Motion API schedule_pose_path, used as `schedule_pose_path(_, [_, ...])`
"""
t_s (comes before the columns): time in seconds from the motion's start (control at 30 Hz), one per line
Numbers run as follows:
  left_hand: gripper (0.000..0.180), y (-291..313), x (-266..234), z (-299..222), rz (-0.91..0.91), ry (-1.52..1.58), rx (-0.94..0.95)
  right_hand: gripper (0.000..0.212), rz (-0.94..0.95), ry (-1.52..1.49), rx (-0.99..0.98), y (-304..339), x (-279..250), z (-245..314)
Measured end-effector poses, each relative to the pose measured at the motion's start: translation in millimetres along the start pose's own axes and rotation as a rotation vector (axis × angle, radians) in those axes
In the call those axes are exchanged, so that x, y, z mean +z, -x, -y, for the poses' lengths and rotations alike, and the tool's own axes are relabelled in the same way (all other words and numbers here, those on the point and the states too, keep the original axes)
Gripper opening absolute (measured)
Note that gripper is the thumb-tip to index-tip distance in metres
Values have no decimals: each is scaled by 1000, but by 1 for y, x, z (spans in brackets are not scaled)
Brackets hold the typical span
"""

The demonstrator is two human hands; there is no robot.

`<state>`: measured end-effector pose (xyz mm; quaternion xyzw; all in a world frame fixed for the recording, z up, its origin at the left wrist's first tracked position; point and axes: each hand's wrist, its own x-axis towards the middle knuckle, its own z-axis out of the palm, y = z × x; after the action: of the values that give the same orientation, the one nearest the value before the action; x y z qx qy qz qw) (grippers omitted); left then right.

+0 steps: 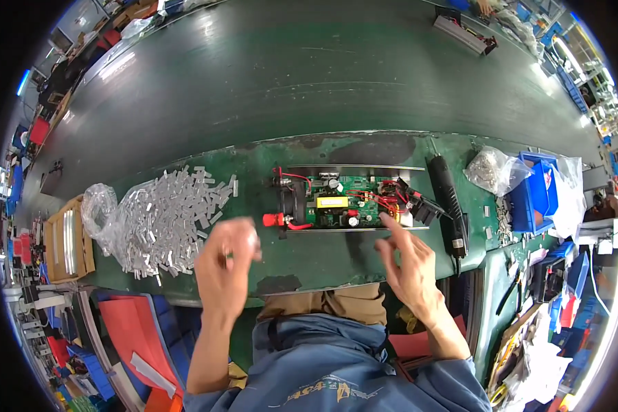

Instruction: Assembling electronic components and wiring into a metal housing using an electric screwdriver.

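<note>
A green circuit board [357, 187] lies in an open metal housing on the bench. It carries a yellow-wrapped transformer [332, 202], red wires, a black fan [292, 199] and a red terminal [273, 220] at its left end. A black end panel [424, 204] sits tilted at the right end. My left hand [226, 264] hovers between the housing and a heap of small silvery metal pieces [168, 220]. Its fingers are curled and pinched, slightly blurred; what they hold, if anything, cannot be made out. My right hand [410, 264] is by the housing's front right edge, fingers apart, holding nothing visible.
A black electric screwdriver [449, 206] lies right of the housing. Farther right are a clear bag of small parts [491, 170] and a blue bin [534, 196]. A cardboard box [53, 250] stands far left. Beyond the bench runs a wide dark belt [281, 82] carrying another housing [463, 34].
</note>
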<state>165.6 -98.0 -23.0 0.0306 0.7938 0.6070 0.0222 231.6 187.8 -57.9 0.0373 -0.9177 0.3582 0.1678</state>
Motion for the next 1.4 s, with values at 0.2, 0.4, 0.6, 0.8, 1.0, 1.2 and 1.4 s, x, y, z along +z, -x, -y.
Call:
schedule_pose_path(0.2, [74, -75, 33, -5, 180, -22, -393, 32, -38, 141, -121, -7, 10, -1])
schedule_pose_path(0.4, [83, -65, 43, -12, 241, -329, -63, 29, 42, 125, -149, -8, 1, -14])
schedule_pose_path(0.6, [68, -60, -3, 38, 465, 280, -278, 29, 56, 92, -226, -15, -10, -18])
schedule_pose_path(0.8, [56, -41, 4, 37, 338, 230, -335, 35, 155, 27, -231, -12, -23, -24])
schedule_pose_path(1.0, [46, -20, -42, 81, 113, 51, -102, 42, -168, 100, 8, 13, -76, -54])
schedule_pose_path(1.2, [27, -23, -24, 84, -58, -37, -95, 37, -514, 486, 297, 26, -156, -140])
schedule_pose_path(1.4, [27, -18, -15, 88, -15, -257, 172, 18, -234, 604, 293, -26, -188, -199])
